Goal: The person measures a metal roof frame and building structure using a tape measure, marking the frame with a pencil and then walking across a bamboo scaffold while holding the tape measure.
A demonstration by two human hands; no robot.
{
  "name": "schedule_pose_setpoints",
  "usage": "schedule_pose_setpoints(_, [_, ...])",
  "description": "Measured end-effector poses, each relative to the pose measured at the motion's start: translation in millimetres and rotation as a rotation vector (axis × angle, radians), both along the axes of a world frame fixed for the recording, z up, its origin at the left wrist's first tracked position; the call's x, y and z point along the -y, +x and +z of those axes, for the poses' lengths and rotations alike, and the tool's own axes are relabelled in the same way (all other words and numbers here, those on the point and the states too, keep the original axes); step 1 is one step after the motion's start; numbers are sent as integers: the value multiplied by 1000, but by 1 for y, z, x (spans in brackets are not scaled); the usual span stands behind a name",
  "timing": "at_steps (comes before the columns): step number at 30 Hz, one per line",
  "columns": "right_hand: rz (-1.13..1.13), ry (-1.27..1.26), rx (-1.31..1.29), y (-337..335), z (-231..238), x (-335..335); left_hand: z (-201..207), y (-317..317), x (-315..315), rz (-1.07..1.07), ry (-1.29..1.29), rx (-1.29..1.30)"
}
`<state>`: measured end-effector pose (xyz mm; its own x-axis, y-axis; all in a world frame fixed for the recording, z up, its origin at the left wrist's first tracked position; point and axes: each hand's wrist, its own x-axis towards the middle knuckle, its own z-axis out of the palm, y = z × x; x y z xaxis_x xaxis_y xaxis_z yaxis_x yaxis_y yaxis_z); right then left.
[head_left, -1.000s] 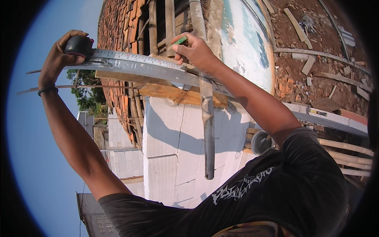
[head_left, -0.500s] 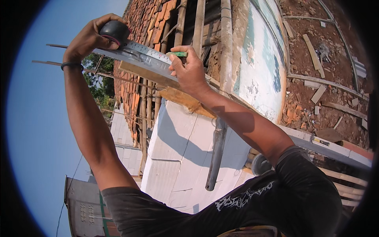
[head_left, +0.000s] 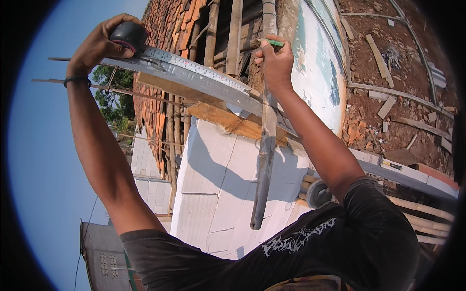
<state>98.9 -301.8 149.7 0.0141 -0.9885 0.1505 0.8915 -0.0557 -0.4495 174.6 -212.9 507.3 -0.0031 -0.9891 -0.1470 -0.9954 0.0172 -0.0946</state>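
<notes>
My left hand (head_left: 101,43) is closed around a black tape measure (head_left: 129,37) with a pinkish edge. Out of it runs the white blade (head_left: 194,66), lying along a grey metal channel (head_left: 194,80). My right hand (head_left: 277,68) is raised just beyond the visible far stretch of the blade, apart from it. Pinched between its thumb and fingers is a short green pencil (head_left: 274,42). Under the channel lies a wooden board (head_left: 165,86), above the top of a white block wall (head_left: 213,169).
A round grey pole (head_left: 264,169) crosses upright in front of the wall. Bamboo poles (head_left: 234,39) and orange roof tiles (head_left: 170,24) stand beyond. At right, a painted wall (head_left: 318,68) borders reddish ground strewn with planks (head_left: 380,60). A dark round object (head_left: 319,194) sits near my right sleeve.
My right hand has moved rightward and up with the pencil, away from the blade, uncovering more of it. My left hand still holds the tape measure; the view has shifted slightly.
</notes>
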Motion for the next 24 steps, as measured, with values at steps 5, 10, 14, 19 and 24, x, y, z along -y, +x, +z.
schedule_pose_setpoints(5, [34, -53, -74, 0, -6, -9, -2, 0, -1, 41, -19, 1])
schedule_pose_setpoints(10, [136, -138, -73, 4, 6, -30, -3, -6, -2, 17, -11, 16])
schedule_pose_setpoints(14, [137, -356, -203, 17, 25, -59, -1, -1, -1, 56, -9, -31])
schedule_pose_setpoints(19, [59, -409, -168, 34, 55, -79, -1, -1, -1, 10, 2, 8])
schedule_pose_setpoints(24, [4, -438, -174, 42, 64, -80, 0, -1, 0, -22, 14, 14])
